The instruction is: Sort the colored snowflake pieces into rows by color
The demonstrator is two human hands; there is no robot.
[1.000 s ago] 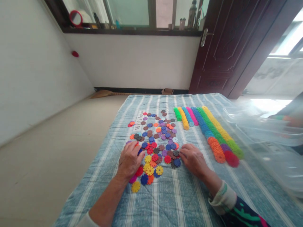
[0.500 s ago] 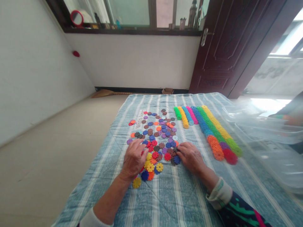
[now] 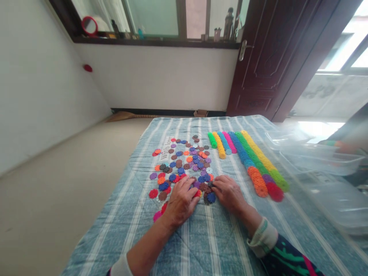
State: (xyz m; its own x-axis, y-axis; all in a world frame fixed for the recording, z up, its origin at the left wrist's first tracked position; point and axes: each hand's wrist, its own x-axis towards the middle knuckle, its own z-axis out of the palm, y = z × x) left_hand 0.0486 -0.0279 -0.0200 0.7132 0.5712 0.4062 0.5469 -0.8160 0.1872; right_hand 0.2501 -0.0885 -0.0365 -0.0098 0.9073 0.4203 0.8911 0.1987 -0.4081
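Many small notched plastic discs [image 3: 195, 157] in red, blue, purple, brown, orange and other colours lie loose on a striped cloth. My left hand [image 3: 182, 197] rests palm down over the near part of the spread, its fingers stretched forward and slightly bent. By its thumb a yellow and red disc [image 3: 198, 193] peeks out; what lies beneath the palm is hidden. At the right edge of the spread, my right hand [image 3: 228, 191] lies low with curved fingers touching dark discs. A blue disc [image 3: 211, 197] sits just below those fingertips.
Rows of overlapped discs, such as a yellow row [image 3: 257, 149] and a green row [image 3: 250, 151], lie to the right. Clear plastic containers [image 3: 322, 159] stand beyond, blurred. A person's arm [image 3: 352, 126] shows at the far right. The bed-like surface [image 3: 115, 226] has a left edge above the floor.
My left hand has moved right over the near discs, covering the yellow ones and uncovering red, blue and brown ones at the left. My right hand stays nearly in place.
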